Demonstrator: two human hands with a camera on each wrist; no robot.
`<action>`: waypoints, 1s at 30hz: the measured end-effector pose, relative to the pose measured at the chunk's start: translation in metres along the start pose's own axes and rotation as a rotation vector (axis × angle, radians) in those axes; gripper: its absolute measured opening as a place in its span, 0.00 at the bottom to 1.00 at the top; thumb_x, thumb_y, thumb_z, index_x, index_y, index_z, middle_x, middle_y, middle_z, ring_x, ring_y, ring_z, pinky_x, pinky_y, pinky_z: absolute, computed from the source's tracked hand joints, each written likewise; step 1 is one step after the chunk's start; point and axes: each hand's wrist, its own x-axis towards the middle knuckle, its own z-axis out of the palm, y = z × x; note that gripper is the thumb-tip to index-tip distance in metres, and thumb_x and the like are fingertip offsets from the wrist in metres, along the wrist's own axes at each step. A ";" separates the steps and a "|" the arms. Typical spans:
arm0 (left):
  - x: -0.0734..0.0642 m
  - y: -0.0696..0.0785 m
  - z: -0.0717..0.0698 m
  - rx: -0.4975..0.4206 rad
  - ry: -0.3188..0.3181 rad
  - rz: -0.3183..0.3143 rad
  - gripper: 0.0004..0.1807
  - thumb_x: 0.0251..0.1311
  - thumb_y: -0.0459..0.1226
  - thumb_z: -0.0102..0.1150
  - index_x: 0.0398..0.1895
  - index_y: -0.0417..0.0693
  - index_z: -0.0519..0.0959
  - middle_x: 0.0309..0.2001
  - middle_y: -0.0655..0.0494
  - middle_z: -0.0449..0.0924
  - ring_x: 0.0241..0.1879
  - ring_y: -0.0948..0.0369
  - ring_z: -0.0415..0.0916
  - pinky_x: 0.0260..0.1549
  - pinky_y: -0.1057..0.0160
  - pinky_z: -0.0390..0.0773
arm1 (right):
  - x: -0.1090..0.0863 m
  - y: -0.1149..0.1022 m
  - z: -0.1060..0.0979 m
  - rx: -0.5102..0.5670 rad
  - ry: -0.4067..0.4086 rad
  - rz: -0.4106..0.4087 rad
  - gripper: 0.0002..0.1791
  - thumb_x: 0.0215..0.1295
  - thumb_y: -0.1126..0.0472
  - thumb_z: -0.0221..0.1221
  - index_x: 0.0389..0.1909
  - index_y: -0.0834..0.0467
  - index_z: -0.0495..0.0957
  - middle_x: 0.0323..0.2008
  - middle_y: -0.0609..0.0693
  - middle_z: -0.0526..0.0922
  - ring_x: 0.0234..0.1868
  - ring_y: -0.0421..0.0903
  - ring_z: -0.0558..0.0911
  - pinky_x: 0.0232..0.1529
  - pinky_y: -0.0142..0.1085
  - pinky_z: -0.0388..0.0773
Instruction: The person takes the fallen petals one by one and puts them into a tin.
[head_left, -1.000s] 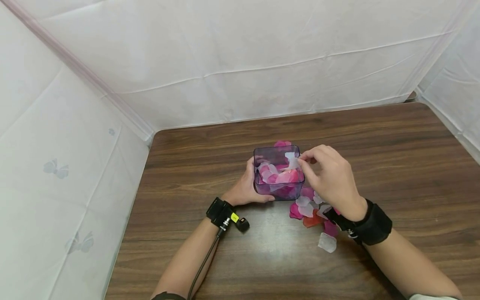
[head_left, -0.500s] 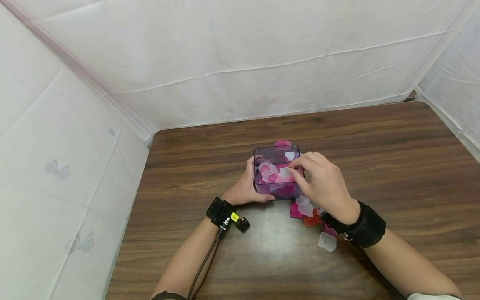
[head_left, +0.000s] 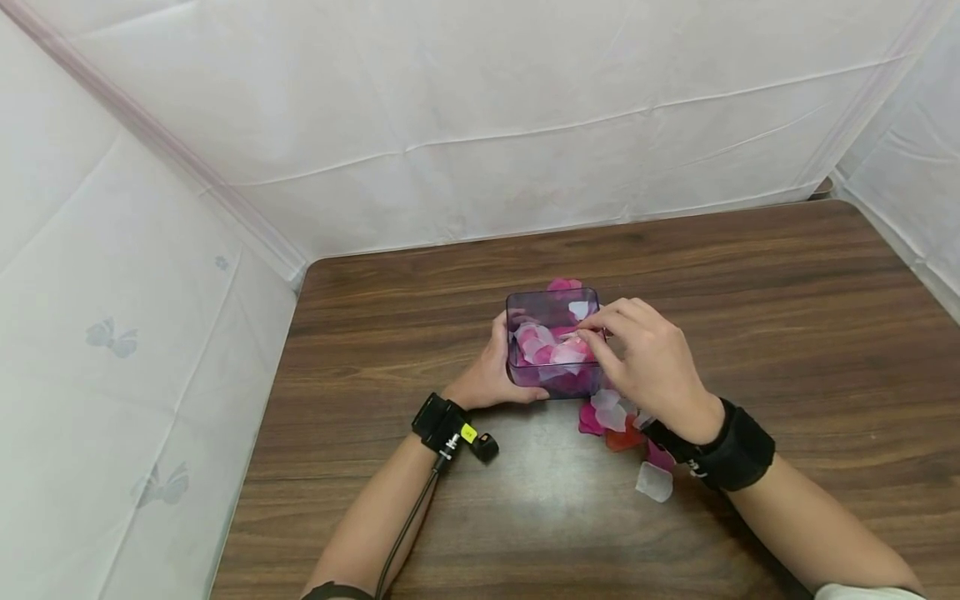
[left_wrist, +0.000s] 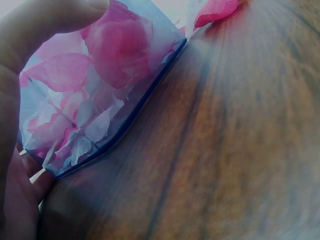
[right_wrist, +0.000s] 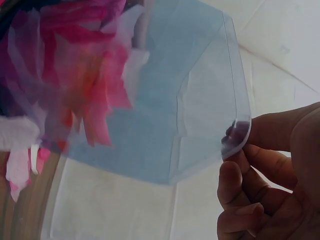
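My left hand (head_left: 491,371) grips a see-through purple plastic box (head_left: 552,304) from its left side, thumb along the near face. Pink, white and magenta petals (head_left: 536,343) fill the lower part of the box, and a white petal (head_left: 578,310) clings to its back wall. My right hand (head_left: 652,358) reaches over the right rim, thumb and forefinger close together just above the heap. A pale sliver shows at those fingertips; whether they pinch it is unclear. In the right wrist view the fingers (right_wrist: 272,170) lie at the corner of the clear wall.
Loose petals (head_left: 609,410) are scattered on the wooden table (head_left: 375,333) in front of the box, partly under my right wrist. One white petal (head_left: 655,482) lies nearest. Pink petals (head_left: 564,284) lie behind the box. White sheeting (head_left: 480,125) borders the table.
My right hand has moved left, its fingertips now over the box's inside. The white petal it pinched has come down toward the heap. My left hand and the box stay put.
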 end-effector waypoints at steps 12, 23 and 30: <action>0.003 -0.033 0.006 -0.005 0.016 -0.010 0.67 0.38 0.33 0.84 0.75 0.47 0.43 0.68 0.48 0.59 0.67 0.57 0.61 0.69 0.54 0.61 | 0.008 0.049 -0.020 -0.064 -0.035 0.200 0.05 0.64 0.67 0.67 0.38 0.64 0.86 0.34 0.57 0.83 0.33 0.53 0.80 0.34 0.45 0.75; 0.001 -0.042 0.007 0.004 0.024 0.022 0.67 0.38 0.39 0.85 0.74 0.55 0.43 0.68 0.53 0.59 0.67 0.60 0.61 0.69 0.56 0.61 | 0.002 0.086 -0.030 -0.041 -0.801 0.329 0.07 0.67 0.59 0.65 0.37 0.59 0.88 0.31 0.48 0.86 0.28 0.41 0.78 0.32 0.42 0.79; 0.003 -0.031 0.006 -0.004 0.012 -0.007 0.67 0.38 0.33 0.84 0.75 0.46 0.42 0.68 0.47 0.58 0.67 0.56 0.61 0.70 0.54 0.59 | -0.001 0.080 -0.013 -0.009 -0.860 0.303 0.07 0.67 0.59 0.65 0.31 0.57 0.88 0.21 0.44 0.80 0.20 0.40 0.72 0.24 0.35 0.71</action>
